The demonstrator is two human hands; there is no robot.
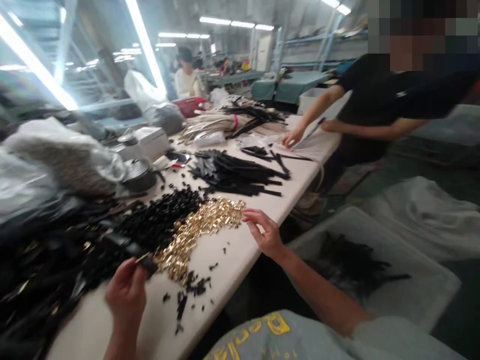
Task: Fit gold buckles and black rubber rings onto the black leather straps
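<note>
My left hand (pixel 127 290) is closed in a pinch on a black strap (pixel 126 245), which runs up and left over a dark heap. A small gold-coloured glint shows at the pinched end. My right hand (pixel 266 235) is at the right end of a pile of small gold metal clips (pixel 195 225). Its fingers are stretched out, thumb a little apart, and I see nothing held between them. Behind the gold pile lies a heap of small black pieces (pixel 161 215). Black scraps (pixel 198 285) are scattered on the pale table (pixel 221 260) between my hands.
A stack of black strips (pixel 240 172) lies farther up the table. At far right a co-worker in black (pixel 378 110) handles a strip. Left stand plastic bags (pixel 67 155) and a lidded metal pot (pixel 137 175). A translucent bin (pixel 423 285) with black strips is beside the table.
</note>
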